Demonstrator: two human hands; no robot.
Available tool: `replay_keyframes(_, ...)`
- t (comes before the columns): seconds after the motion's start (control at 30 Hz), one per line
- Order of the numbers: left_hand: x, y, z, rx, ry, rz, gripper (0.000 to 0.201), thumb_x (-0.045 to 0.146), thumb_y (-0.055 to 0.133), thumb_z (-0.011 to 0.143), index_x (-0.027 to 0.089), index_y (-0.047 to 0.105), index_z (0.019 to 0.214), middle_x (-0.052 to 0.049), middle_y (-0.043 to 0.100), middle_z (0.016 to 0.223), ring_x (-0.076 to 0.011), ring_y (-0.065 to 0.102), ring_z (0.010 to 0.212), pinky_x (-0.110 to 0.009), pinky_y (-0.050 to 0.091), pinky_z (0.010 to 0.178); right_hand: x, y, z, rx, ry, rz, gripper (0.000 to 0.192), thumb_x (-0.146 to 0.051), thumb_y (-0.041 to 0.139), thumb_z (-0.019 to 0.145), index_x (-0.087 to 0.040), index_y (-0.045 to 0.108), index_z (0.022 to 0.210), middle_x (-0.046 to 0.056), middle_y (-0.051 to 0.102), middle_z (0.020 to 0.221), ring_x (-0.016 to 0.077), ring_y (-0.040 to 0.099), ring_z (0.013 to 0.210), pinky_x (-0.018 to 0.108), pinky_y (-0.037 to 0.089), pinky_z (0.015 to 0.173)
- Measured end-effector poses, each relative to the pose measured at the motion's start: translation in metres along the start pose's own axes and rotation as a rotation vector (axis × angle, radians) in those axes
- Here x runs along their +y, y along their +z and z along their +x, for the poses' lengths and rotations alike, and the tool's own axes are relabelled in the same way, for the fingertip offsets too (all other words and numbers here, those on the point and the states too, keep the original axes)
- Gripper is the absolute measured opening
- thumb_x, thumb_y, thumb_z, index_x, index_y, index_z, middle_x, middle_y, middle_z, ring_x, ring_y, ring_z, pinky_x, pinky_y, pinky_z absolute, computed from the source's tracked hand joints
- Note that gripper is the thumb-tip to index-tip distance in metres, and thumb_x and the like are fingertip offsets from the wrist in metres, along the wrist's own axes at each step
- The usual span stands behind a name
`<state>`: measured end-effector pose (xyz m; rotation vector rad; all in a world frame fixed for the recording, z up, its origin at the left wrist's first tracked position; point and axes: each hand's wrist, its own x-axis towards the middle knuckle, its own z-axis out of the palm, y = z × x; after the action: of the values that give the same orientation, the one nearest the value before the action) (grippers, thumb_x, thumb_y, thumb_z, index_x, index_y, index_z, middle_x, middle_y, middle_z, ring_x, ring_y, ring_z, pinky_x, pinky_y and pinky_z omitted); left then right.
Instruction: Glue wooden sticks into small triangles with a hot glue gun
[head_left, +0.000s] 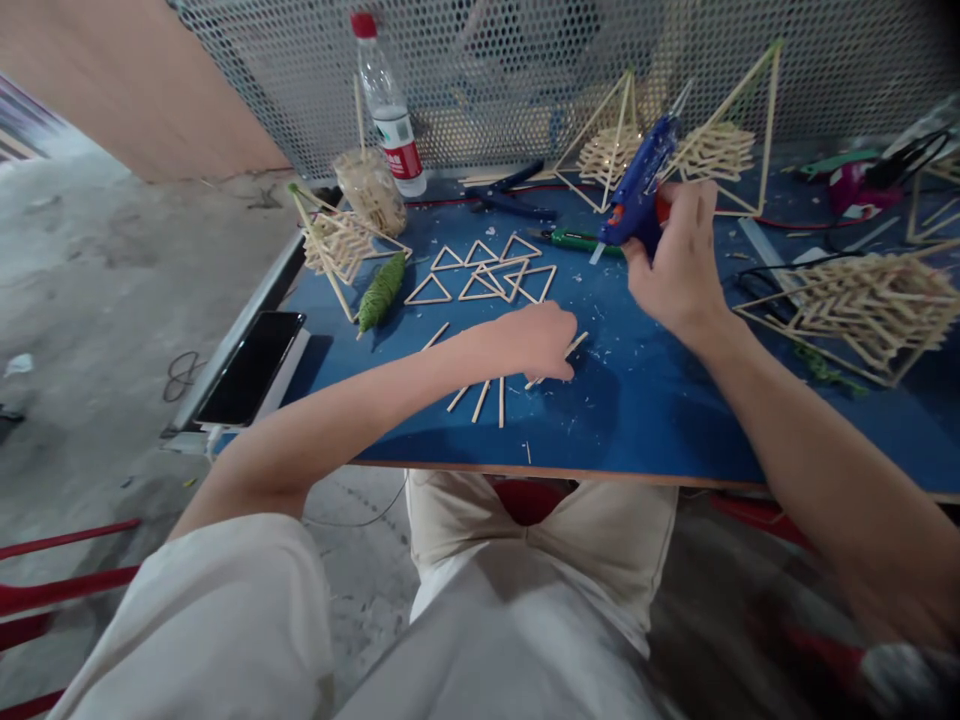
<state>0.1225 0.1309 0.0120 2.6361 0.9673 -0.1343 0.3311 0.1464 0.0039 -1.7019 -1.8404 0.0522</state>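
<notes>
The right hand (679,262) gripped a blue glue gun (641,185) above the worktop (637,400); the left hand (536,342) pressed loose wooden sticks (487,395) near its front edge, fingers curled down.

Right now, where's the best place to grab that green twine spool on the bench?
Probably the green twine spool is best pinched across its thick middle, from above. It lies flat on the blue table, tapering toward both ends, with clear space either side.
</notes>
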Motion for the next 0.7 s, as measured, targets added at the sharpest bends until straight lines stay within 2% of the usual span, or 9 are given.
replay_keyframes(0.1,-0.005,-0.008,0.0,-0.042,-0.043,-0.085,0.041,0.017,0.071,0.08,0.021,0.058,0.042,-0.004,0.059,0.044,-0.0175,0.059,0.049,-0.034,0.05,0.059,0.0,0.002,-0.001,-0.003,-0.002,-0.006,0.059,-0.043,0.054,0.106,-0.031,0.04,0.163,0.021,0.046,0.167,0.0467,0.043,0.152,0.066,0.047,0.114)
replay_keyframes(0.27,-0.031,-0.016,-0.007,0.028,-0.061,-0.354,0.025,0.016,0.068,0.083,0.017,0.073,0.059,-0.004,0.073,0.06,-0.0193,0.076,0.063,-0.034,0.061,0.077,0.002,0.007,-0.004,0.057,-0.033,0.075,0.046,-0.038,0.052,0.106,-0.031,0.046,0.151,0.02,0.052,0.161,0.0396,0.05,0.147,0.06,0.049,0.115)
replay_keyframes(0.37,-0.045,-0.011,-0.012,0.159,-0.078,-0.503,0.02,0.019,0.068,0.087,0.017,0.074,0.068,-0.005,0.077,0.068,-0.0202,0.081,0.069,-0.033,0.063,0.077,0.004,0.011,-0.004,0.07,-0.096,0.146,0.042,-0.043,0.053,0.105,-0.032,0.05,0.145,0.019,0.056,0.155,0.0405,0.053,0.142,0.059,0.052,0.11)
replay_keyframes(0.47,-0.051,-0.002,-0.016,0.291,-0.063,-0.547,0.018,0.022,0.067,0.092,0.017,0.072,0.076,-0.006,0.08,0.073,-0.0182,0.081,0.071,-0.03,0.063,0.076,0.004,0.016,-0.005,0.045,-0.131,0.244,0.036,-0.054,0.062,0.101,-0.032,0.058,0.129,0.016,0.062,0.144,0.0369,0.059,0.133,0.055,0.056,0.108)
replay_keyframes(0.6,-0.05,0.011,-0.021,0.448,0.022,-0.515,0.017,0.025,0.063,0.096,0.019,0.071,0.081,-0.004,0.081,0.077,-0.0135,0.077,0.071,-0.026,0.062,0.077,-0.002,0.026,-0.014,-0.091,-0.038,0.423,0.046,-0.076,0.075,0.09,-0.038,0.062,0.113,0.007,0.071,0.122,0.0344,0.064,0.115,0.055,0.058,0.101)
replay_keyframes(0.7,-0.048,0.02,-0.023,0.532,0.08,-0.492,0.019,0.024,0.061,0.096,0.019,0.071,0.08,-0.002,0.08,0.074,-0.0127,0.073,0.068,-0.026,0.06,0.074,-0.009,0.034,-0.023,-0.143,-0.014,0.61,0.055,-0.085,0.079,0.082,-0.036,0.064,0.102,0.006,0.072,0.111,0.0333,0.067,0.103,0.054,0.061,0.087)
